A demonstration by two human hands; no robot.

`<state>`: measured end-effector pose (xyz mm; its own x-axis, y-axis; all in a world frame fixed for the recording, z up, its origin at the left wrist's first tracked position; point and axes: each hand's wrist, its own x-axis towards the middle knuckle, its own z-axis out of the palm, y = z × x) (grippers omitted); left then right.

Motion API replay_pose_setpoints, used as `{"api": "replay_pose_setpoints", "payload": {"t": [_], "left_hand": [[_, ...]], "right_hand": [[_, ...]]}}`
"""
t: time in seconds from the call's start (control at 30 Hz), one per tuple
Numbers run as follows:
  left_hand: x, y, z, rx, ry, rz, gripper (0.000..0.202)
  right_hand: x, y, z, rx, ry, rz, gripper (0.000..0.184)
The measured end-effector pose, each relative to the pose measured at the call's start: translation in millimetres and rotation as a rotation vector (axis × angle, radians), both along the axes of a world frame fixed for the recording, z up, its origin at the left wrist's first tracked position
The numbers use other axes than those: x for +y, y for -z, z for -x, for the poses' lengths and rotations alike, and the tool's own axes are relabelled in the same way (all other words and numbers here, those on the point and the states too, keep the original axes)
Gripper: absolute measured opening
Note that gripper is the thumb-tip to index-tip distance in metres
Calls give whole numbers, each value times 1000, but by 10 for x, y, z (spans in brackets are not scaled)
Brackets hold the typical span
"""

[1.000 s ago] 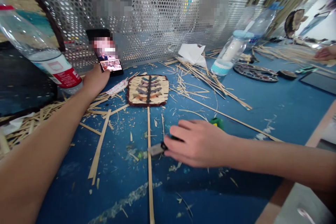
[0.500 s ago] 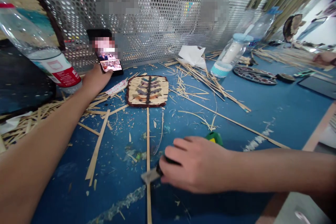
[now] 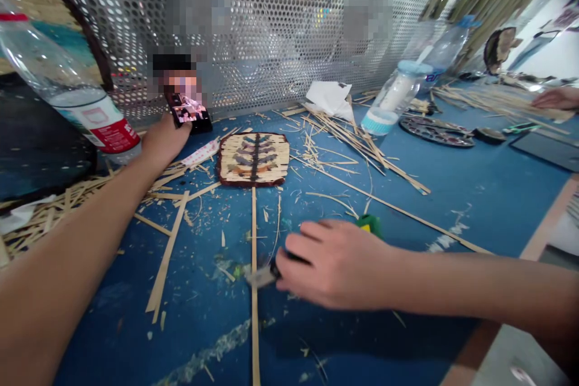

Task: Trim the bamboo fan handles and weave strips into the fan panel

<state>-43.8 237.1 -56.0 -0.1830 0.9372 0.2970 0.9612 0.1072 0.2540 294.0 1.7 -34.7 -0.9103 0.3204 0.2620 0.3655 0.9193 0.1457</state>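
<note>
My right hand (image 3: 332, 265) is closed around a utility knife (image 3: 262, 278), whose wide blurred blade crosses a thin bamboo strip (image 3: 254, 338). Behind the hand shows a green and yellow piece (image 3: 370, 226), apparently the rear end of the knife. The strip runs up to the lower edge of a small woven panel (image 3: 254, 160) with a dark rim and a painted leaf-like pattern. At the far left, my left hand (image 3: 165, 143) grips the lower edge of a lit phone (image 3: 187, 99) leaning by the mesh wall, a fingertip at its screen; its other fingers are mostly hidden.
A plastic bottle (image 3: 97, 114) leans at the left near piled bamboo strips (image 3: 58, 211). More strips (image 3: 362, 145), a jar with a blue lid (image 3: 391, 99) and a palette (image 3: 436, 131) lie to the right. Another person's hand (image 3: 554, 98) is at the far right.
My right hand and the knife have moved up along the strip, away from me. The picture on the phone has changed; my left hand stays at it.
</note>
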Motion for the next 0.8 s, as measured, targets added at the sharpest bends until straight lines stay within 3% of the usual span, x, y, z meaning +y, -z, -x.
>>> {"api": "replay_pose_setpoints", "payload": {"t": [0.1, 0.3, 0.47, 0.63, 0.8], "left_hand": [[-30, -13, -28, 11, 13, -25, 59], [-43, -25, -49, 24, 10, -20, 65], [23, 19, 16, 19, -16, -16, 58], [44, 6, 32, -9, -73, 27, 41], [16, -18, -3, -4, -78, 35, 44]], "right_hand": [[-21, 4, 6, 24, -119, 14, 22], [41, -19, -18, -3, 59, 30, 28], [-25, 0, 8, 52, -134, 92, 29], [69, -5, -1, 9, 68, 42, 30], [26, 6, -19, 21, -137, -44, 23]]}}
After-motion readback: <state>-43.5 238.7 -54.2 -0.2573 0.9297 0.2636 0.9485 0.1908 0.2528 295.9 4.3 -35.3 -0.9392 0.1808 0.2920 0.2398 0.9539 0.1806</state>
